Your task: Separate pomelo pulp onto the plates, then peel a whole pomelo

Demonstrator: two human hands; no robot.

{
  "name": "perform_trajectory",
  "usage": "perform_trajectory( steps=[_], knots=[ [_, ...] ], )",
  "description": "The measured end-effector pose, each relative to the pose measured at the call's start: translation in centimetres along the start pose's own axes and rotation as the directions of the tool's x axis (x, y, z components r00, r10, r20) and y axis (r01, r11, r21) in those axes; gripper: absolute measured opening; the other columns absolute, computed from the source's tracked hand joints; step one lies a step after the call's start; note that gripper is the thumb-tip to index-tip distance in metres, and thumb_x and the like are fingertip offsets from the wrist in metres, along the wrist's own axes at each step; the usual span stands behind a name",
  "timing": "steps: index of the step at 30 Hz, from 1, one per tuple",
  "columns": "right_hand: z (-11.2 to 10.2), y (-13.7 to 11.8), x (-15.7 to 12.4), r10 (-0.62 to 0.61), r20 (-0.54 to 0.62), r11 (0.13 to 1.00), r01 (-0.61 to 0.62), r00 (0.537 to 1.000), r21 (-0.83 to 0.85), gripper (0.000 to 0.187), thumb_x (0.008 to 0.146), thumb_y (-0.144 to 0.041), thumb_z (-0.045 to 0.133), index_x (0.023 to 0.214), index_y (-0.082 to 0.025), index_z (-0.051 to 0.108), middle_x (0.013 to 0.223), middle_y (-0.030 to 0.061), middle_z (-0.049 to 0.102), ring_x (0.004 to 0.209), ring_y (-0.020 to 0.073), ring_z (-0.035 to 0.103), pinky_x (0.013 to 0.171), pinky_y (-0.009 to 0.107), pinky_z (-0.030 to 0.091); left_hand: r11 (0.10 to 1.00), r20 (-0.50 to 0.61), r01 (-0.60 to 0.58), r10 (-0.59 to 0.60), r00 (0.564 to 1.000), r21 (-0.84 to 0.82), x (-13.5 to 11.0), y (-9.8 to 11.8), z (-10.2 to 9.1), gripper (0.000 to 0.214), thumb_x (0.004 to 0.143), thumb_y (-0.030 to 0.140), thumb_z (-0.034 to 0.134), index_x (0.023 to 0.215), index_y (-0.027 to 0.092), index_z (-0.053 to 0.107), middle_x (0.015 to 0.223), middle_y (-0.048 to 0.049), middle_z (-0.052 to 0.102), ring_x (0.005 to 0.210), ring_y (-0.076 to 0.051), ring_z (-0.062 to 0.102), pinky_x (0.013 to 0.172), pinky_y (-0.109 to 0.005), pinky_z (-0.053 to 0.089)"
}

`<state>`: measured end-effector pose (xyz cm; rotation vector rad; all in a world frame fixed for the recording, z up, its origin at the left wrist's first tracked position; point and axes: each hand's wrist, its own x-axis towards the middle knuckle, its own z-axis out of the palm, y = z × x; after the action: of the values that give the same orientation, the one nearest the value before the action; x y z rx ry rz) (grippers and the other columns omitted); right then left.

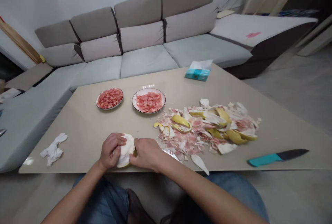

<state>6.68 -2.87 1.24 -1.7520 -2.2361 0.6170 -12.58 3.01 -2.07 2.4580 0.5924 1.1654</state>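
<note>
Both my hands grip a pale, partly peeled pomelo (126, 149) at the near edge of the beige table (85, 127). My left hand (111, 150) curls over its left side, fingers closed on the white pith. On the fruit's right side, my right hand (145, 153) presses with closed fingers. Beyond them stand two white plates of pink pomelo flesh, the left plate (109, 98) and the right plate (148, 101).
A large heap of yellow peel and white pith scraps (207, 127) lies right of my hands. A knife with a teal handle (277, 157) rests near the table's right front edge. A crumpled tissue (53, 149) lies left, a tissue pack (197, 72) at the back. A grey sofa (145, 44) stands behind.
</note>
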Motion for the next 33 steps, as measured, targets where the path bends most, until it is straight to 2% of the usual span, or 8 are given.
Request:
perform_trajectory(
  steps=[6,11,15,20,23,27,30,33],
  knots=[
    [0.3,-0.6,0.9,0.064,-0.026,0.998,-0.064,0.998,-0.002,0.037,0.076,-0.035,0.051,0.1,-0.011,0.066,0.091,0.018,0.072,0.083,0.0313,0.068,0.066,0.034,0.044,0.999,0.003,0.031,-0.031,1.0,0.011,0.1,-0.4,0.1,0.02,0.09,0.027,0.044,0.09,0.02,0.062,0.088,-0.0092,0.07,0.094,-0.025,0.065,0.082,-0.046,0.053],
    [1.2,-0.2,0.8,0.047,-0.066,0.998,-0.044,0.997,0.05,0.032,0.076,-0.028,0.05,0.098,-0.011,0.066,0.09,0.0176,0.072,0.08,0.0283,0.067,0.064,0.031,0.041,0.999,-0.006,0.035,-0.034,0.999,0.022,-0.1,-0.4,0.2,0.02,0.09,0.026,0.044,0.091,0.02,0.063,0.089,-0.0092,0.07,0.095,-0.026,0.065,0.082,-0.046,0.053],
    [1.7,1.0,0.8,-0.035,-0.082,0.988,0.046,0.996,0.147,0.026,0.078,-0.023,0.051,0.096,-0.011,0.065,0.091,0.0154,0.071,0.08,0.0241,0.064,0.066,0.028,0.038,0.999,-0.018,0.015,-0.014,1.0,0.031,-0.1,-0.1,0.2,0.02,0.09,0.027,0.044,0.09,0.02,0.063,0.088,-0.0088,0.07,0.093,-0.025,0.065,0.082,-0.045,0.053],
    [2.0,2.4,-0.1,-0.165,-0.098,0.963,0.182,0.981,0.201,0.013,0.078,-0.014,0.052,0.085,-0.017,0.063,0.083,0.0039,0.069,0.074,0.0148,0.059,0.066,0.022,0.035,0.999,-0.03,-0.03,0.031,0.999,0.031,-0.2,0.0,0.0,0.02,0.091,0.027,0.043,0.091,0.02,0.061,0.089,-0.0094,0.069,0.093,-0.024,0.065,0.081,-0.045,0.054],
    [2.1,2.5,-0.9,-0.174,-0.116,0.95,0.198,0.978,0.243,0.013,0.078,-0.025,0.059,0.089,-0.018,0.06,0.082,0.001,0.068,0.069,0.0129,0.057,0.061,0.021,0.034,0.998,-0.02,-0.052,0.052,0.998,0.036,-0.3,0.0,-0.1,0.02,0.092,0.027,0.042,0.094,0.02,0.06,0.093,-0.0104,0.069,0.095,-0.025,0.065,0.083,-0.046,0.053],
    [1.3,2.0,-1.4,-0.074,-0.049,0.962,0.085,0.996,0.26,0.031,0.08,-0.048,0.059,0.092,-0.019,0.06,0.08,0.0018,0.068,0.067,0.0142,0.056,0.057,0.022,0.033,0.998,0.016,-0.057,0.056,0.998,0.041,-0.1,0.1,-0.1,0.021,0.092,0.029,0.042,0.095,0.019,0.061,0.093,-0.0108,0.07,0.096,-0.025,0.064,0.083,-0.046,0.052],
    [0.0,1.7,-1.0,-0.054,0.03,0.984,0.048,0.998,0.17,0.03,0.082,-0.046,0.056,0.091,-0.019,0.065,0.083,0.0048,0.07,0.071,0.0174,0.061,0.059,0.024,0.035,0.998,0.046,-0.052,0.05,0.998,0.035,0.4,0.4,-0.1,0.022,0.093,0.029,0.041,0.094,0.019,0.061,0.092,-0.0107,0.069,0.095,-0.025,0.064,0.083,-0.045,0.052],
    [-1.0,1.5,-0.2,-0.027,0.098,0.992,0.015,0.995,0.124,0.029,0.077,-0.043,0.057,0.081,-0.018,0.07,0.08,0.0092,0.072,0.071,0.0226,0.065,0.057,0.026,0.038,0.998,0.093,-0.053,0.051,0.994,0.02,0.9,0.7,0.0,0.023,0.092,0.029,0.042,0.093,0.019,0.062,0.091,-0.0108,0.07,0.094,-0.025,0.064,0.083,-0.045,0.052]
  ],
)
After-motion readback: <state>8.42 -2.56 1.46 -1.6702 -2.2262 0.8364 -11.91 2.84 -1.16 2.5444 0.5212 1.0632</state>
